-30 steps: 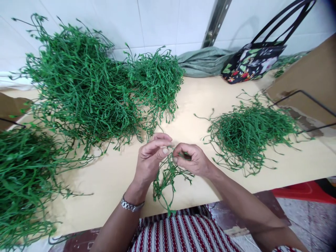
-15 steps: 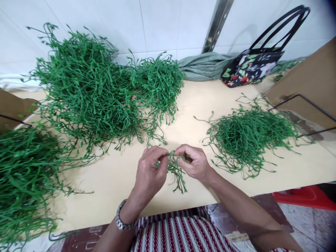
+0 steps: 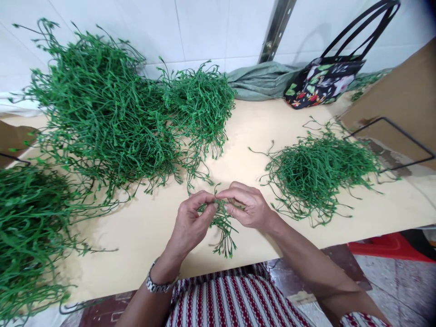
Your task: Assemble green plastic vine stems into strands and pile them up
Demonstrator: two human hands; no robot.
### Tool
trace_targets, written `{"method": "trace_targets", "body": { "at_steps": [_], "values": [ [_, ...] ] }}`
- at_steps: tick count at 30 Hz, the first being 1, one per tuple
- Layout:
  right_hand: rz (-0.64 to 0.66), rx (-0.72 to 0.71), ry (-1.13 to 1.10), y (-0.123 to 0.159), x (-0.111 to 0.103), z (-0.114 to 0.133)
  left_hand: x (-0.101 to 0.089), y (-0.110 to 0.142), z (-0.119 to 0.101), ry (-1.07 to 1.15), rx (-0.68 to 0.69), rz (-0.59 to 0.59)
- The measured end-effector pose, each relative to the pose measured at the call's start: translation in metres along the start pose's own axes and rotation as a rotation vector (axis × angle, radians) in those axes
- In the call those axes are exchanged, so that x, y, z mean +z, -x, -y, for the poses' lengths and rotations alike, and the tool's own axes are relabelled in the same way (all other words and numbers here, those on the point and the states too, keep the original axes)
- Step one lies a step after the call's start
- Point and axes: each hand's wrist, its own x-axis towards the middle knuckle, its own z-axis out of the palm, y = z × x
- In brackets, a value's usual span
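A small bunch of thin green stems (image 3: 225, 236) with little forked tips hangs between my hands, just above the table. My left hand (image 3: 192, 220) pinches the bunch near its top between thumb and forefinger. From the other side my right hand (image 3: 248, 206) has its fingertips closed at the same spot, almost touching the left ones. The fingers partly cover the point where the stems meet. They look like artificial plant stems, though I cannot tell for certain.
Large heaps of similar stems (image 3: 112, 113) lie at the back left and left edge; a smaller pile (image 3: 323, 168) is on the right. A flowered handbag (image 3: 320, 84) stands by the wall. Cardboard (image 3: 398, 100) and a black wire frame (image 3: 408, 131) are at right. A red stool (image 3: 388, 247) is below.
My right fingers have come closer to the left fingertips and now extend over the top of the bunch. The hanging stems have swung slightly left. The whole view has shifted a little.
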Motion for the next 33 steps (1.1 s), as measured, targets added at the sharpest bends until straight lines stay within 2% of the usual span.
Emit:
{"method": "trace_targets", "body": {
  "at_steps": [7,12,18,22,26,30,33],
  "values": [
    [-0.051,-0.139,0.231,0.003,0.007,-0.004,0.001,-0.003,0.006,0.344,-0.099,0.041],
    [-0.039,-0.167,0.318,0.005,0.007,-0.006,0.001,-0.008,0.009,0.525,-0.287,0.081],
    [0.014,-0.146,0.318,0.007,0.009,-0.007,-0.003,-0.011,0.005,0.432,-0.291,0.08],
    [0.006,-0.21,0.442,0.01,0.011,-0.006,-0.001,-0.012,0.004,0.414,-0.31,0.079],
    [0.01,-0.211,0.54,0.011,0.011,-0.006,0.0,-0.013,0.005,0.425,-0.341,0.076],
    [0.035,-0.242,0.562,0.007,0.008,-0.005,-0.004,-0.014,0.01,0.417,-0.367,0.14],
    [0.086,-0.271,0.48,0.004,0.008,-0.005,-0.009,-0.015,0.012,0.384,-0.389,0.224]
  ]
}}
